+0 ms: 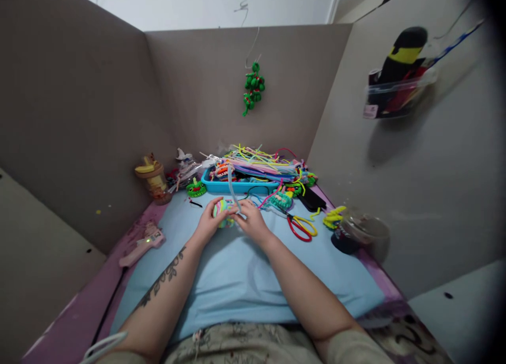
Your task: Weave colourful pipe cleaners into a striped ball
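Fingers (233, 212) of both hands closed on a small multicoloured pipe-cleaner piece (222, 210) over the blue cloth (237, 269).
Left hand (209, 221) cupping it from the left, right hand (251, 220) pinching a grey stem (231, 187) sticking up from it. Just beyond: blue tray (237, 186) heaped with pipe cleaners (263, 163); scissors (302, 228) to the right, glue gun (142, 243) well left.
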Motion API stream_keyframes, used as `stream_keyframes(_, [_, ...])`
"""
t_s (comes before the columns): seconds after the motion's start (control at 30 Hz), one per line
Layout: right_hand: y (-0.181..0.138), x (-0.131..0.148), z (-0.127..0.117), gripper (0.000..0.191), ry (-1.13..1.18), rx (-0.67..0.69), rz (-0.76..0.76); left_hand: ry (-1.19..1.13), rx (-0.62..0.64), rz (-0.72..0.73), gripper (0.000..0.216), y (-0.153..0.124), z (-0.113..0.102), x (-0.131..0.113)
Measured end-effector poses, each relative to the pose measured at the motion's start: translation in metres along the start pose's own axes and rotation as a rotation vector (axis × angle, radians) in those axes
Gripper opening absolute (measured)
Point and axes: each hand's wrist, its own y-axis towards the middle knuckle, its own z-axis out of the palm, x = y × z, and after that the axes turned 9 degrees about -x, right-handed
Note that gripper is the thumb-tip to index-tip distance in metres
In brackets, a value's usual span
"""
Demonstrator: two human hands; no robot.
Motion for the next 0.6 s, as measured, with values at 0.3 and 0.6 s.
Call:
stream_keyframes(0.3, [0.010, -0.009, -0.008, 0.022, 0.214, -0.231, 0.449, 0.201, 0.335, 0.420, 0.048, -0.010, 0.001, -0.009])
stream_keyframes(0.6, [0.002, -0.034, 0.002, 0.021, 0.132, -0.119, 0.447, 0.196, 0.100, 0.352, 0.051, -0.005, 0.000, -0.006])
